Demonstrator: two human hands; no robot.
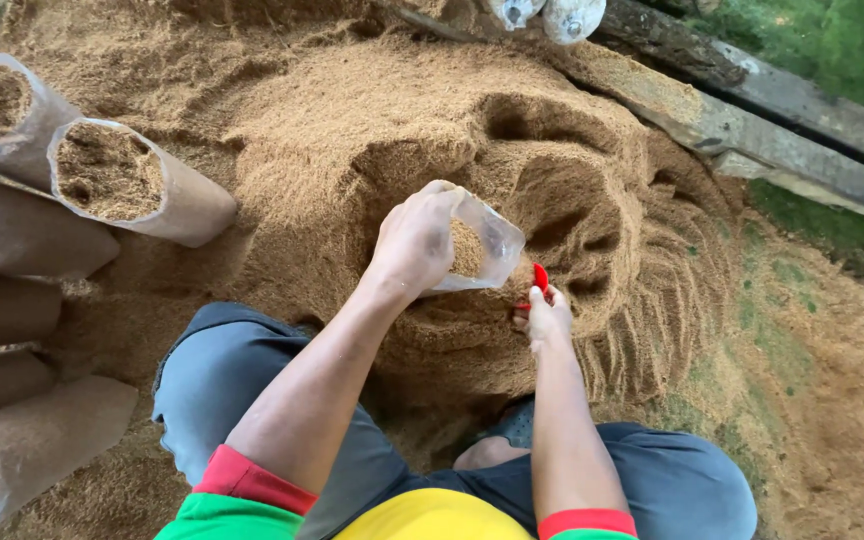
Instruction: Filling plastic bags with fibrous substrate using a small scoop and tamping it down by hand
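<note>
Bottom of frame: person crouched, knees in grey trousers (pixel 252 390) spread either side, sleeve cuffs red over green and yellow. Both forearms reach up toward frame centre

Left hand (pixel 414 243), just left of centre: fingers wrapped closed around the mouth of a clear plastic bag (pixel 487 248). Bag held tilted, opening facing right toward the other hand, which would let material be pushed in from that side. It is thin, glossy, crumpled film, partly filled with tan granular matter visible through the wall

Right hand (pixel 548 318), just below and right of the bag: closed on a small red scoop (pixel 539 278); only the red tip shows above the fingers, rest hidden in the grip. Tip sits close to the bag's mouth; cannot tell whether it touches

Centre and upper centre: large sawdust pile (pixel 352 130), fine, dry, light brown. Scooped hollows beside the hands; right flank shows parallel raked grooves

Left edge: filled bags (pixel 142 180) lying stacked on their sides, cylindrical, mouths open and packed level with the same sawdust, film dusted brown. Laid flat, probably so that they stack without rolling

Upper right: weathered wooden planks (pixel 752 120) running diagonally, seemingly bounding the pile; grass (pixel 832 40) beyond. Top edge: two pale rounded objects, partly cut off, kind not clear
</note>
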